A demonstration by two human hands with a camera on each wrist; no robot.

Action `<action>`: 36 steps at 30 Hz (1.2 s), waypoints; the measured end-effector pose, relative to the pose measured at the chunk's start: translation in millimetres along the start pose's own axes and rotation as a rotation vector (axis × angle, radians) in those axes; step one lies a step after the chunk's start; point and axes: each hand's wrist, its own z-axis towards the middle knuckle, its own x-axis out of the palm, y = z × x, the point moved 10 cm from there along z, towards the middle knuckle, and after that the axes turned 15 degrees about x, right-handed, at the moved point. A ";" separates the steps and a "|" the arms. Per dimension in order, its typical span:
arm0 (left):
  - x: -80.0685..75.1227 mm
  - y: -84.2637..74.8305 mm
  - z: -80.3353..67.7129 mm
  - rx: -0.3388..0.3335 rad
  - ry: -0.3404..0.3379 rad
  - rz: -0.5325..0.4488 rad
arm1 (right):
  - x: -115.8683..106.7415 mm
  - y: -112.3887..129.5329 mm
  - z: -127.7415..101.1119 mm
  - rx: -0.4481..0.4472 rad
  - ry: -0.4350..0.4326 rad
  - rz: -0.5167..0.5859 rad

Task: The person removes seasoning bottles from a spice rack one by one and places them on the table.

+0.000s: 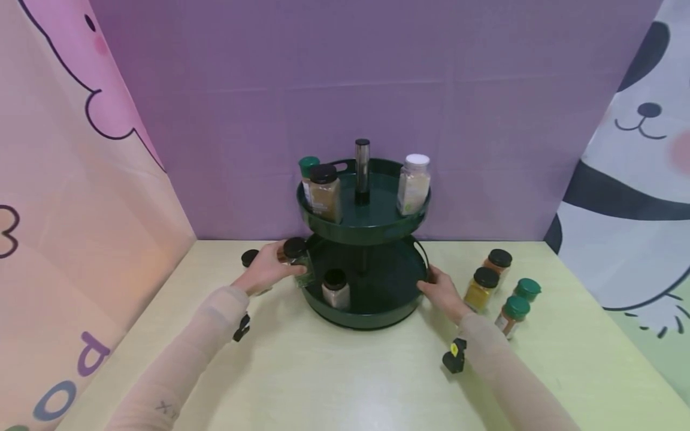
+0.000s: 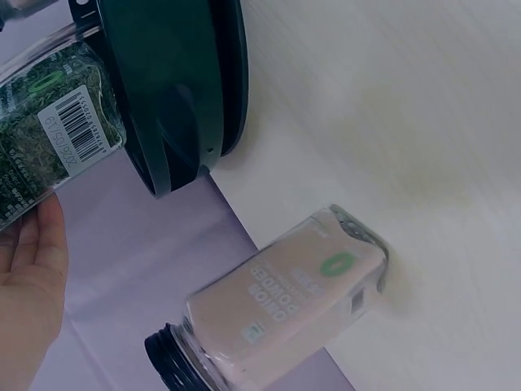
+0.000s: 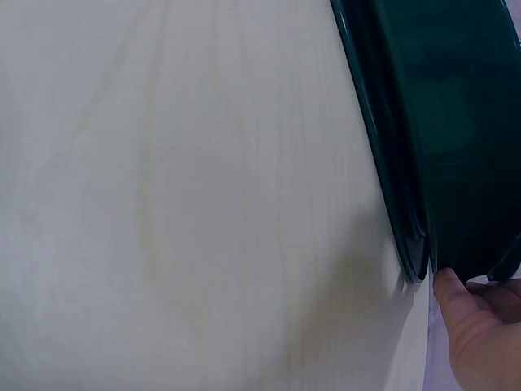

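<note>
A dark green two-tier spice rack (image 1: 372,318) stands at the back of the table. My left hand (image 1: 268,267) grips a clear jar of dried green herbs (image 1: 303,270) with a black lid, tilted at the left rim of the lower tier. In the left wrist view, the jar's barcode label (image 2: 75,130) faces the camera. My right hand (image 1: 443,292) pinches the lower tier's right side at the handle cutout, thumb outside; its other fingers are partly hidden. A black-lidded jar of pale contents (image 1: 336,292) sits inside the lower tier, front left.
On the upper tier are a white-capped jar (image 1: 413,187), a black-lidded brown spice jar (image 1: 326,196) and a green-capped jar (image 1: 308,166). An onion powder jar (image 2: 285,301) stands left of the rack. Several spice jars, including a yellow one (image 1: 478,293), stand at the right.
</note>
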 end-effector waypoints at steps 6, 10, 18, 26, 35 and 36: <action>-4.2 -2.7 -3.8 0.020 -0.010 0.025 | 0.1 0.5 0.5 -0.010 -0.005 0.000; -7.0 -3.1 -5.5 0.028 -0.015 0.043 | -0.4 0.3 0.7 -0.014 -0.006 0.003; -14.8 1.8 -9.9 0.021 -0.034 0.056 | 0.5 -0.1 0.2 -0.005 -0.003 0.001; -18.6 13.2 -14.1 0.007 -0.030 0.088 | 0.9 -1.3 0.8 -0.009 0.000 0.009; -22.1 17.5 -18.2 -0.003 -0.033 0.086 | 0.3 -0.3 0.7 -0.018 -0.003 0.010; -22.4 17.9 -18.3 -0.002 -0.033 0.085 | 0.5 -0.3 0.7 -0.017 -0.002 0.011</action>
